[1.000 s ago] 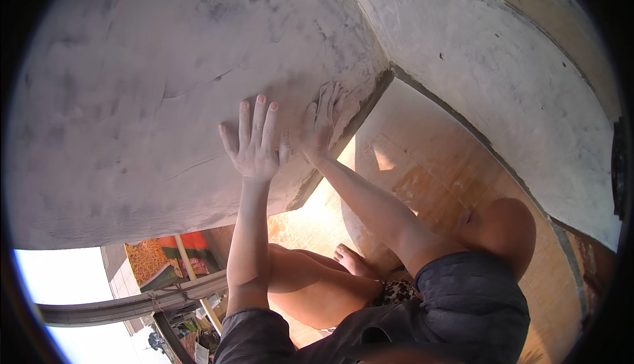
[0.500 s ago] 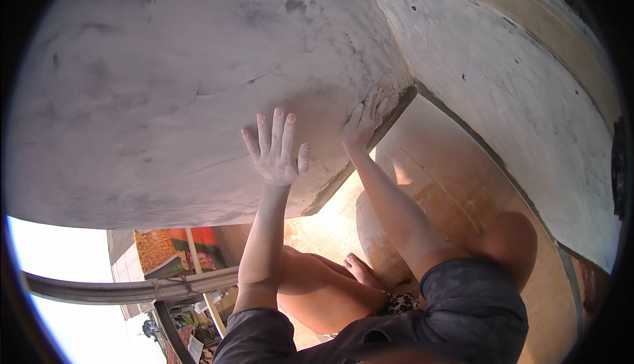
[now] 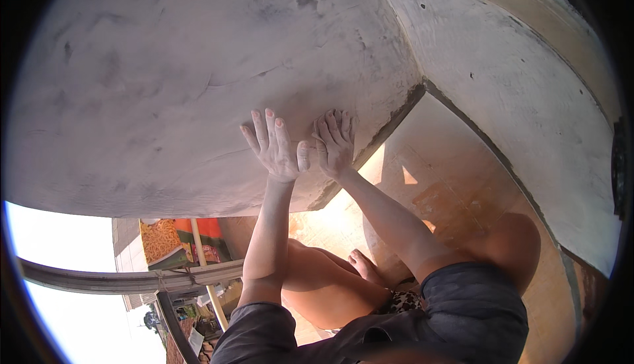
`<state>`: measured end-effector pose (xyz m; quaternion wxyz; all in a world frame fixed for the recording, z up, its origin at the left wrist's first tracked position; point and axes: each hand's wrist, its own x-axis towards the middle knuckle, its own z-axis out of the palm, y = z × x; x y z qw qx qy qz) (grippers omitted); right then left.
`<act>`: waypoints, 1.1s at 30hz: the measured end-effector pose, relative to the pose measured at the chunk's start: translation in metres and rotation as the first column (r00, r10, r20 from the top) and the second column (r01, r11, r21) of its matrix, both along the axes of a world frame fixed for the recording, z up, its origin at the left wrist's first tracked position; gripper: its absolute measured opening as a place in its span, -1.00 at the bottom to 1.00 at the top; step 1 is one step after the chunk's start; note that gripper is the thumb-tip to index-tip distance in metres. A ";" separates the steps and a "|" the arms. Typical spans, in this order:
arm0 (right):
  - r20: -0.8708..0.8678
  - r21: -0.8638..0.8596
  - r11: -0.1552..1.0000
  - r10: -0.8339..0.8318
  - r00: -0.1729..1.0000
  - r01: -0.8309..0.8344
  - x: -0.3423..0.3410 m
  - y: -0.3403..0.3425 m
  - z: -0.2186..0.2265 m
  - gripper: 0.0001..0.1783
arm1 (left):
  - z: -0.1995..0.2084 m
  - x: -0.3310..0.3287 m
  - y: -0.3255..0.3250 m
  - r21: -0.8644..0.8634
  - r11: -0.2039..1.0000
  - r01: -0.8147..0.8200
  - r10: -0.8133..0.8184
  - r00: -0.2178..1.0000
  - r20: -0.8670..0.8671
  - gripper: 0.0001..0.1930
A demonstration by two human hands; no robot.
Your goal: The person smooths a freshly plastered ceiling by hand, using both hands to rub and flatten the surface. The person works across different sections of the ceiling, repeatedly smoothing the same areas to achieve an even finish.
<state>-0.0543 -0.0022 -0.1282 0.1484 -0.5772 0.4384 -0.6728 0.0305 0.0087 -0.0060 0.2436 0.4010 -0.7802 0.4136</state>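
Observation:
My left hand (image 3: 276, 153), whitened with dust, rests with spread fingers against the grey plastered wall (image 3: 165, 87). Just right of it, my right hand (image 3: 337, 143) lies pressed on the same wall, its fingers close together and also dusty. A thin grey sheet, perhaps sandpaper, shows at the edges of the right fingers; most of it is hidden beneath them. Faint scratches and darker patches mark the plaster around both hands.
A second plastered wall (image 3: 515, 93) meets the first in a corner at the upper right. Below lies a tan tiled floor (image 3: 456, 172), with my bare legs on it. At lower left, a metal rail (image 3: 132, 281) runs past colourful sacks (image 3: 162, 242) and a bright opening.
My right hand has moved left and slightly down along the wall, away from the corner and close to my left hand. The left hand has hardly moved.

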 end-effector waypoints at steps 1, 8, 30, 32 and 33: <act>0.069 0.002 1.000 -0.008 0.998 0.008 -0.005 -0.010 0.002 -0.44 | 0.003 0.002 0.002 -0.013 1.000 -0.004 0.004 1.000 -0.012 -0.27; 0.176 0.059 0.987 -0.155 0.972 0.147 -0.021 -0.100 0.087 -0.42 | 0.014 0.013 0.018 -0.002 0.999 -0.052 0.052 0.999 -0.014 -0.25; 0.047 -0.089 0.995 0.051 0.998 -0.047 0.003 -0.011 0.083 -0.47 | 0.018 0.020 0.020 -0.037 0.995 -0.088 0.083 0.990 -0.112 -0.25; 0.120 -0.119 0.992 -0.032 0.992 0.046 -0.011 -0.067 0.116 -0.46 | 0.017 0.021 0.022 -0.039 0.995 -0.091 0.086 0.990 -0.112 -0.25; 0.111 -0.108 0.988 -0.098 0.989 0.110 -0.015 -0.089 0.132 -0.43 | 0.017 0.021 0.022 -0.041 0.995 -0.087 0.083 0.992 -0.091 -0.25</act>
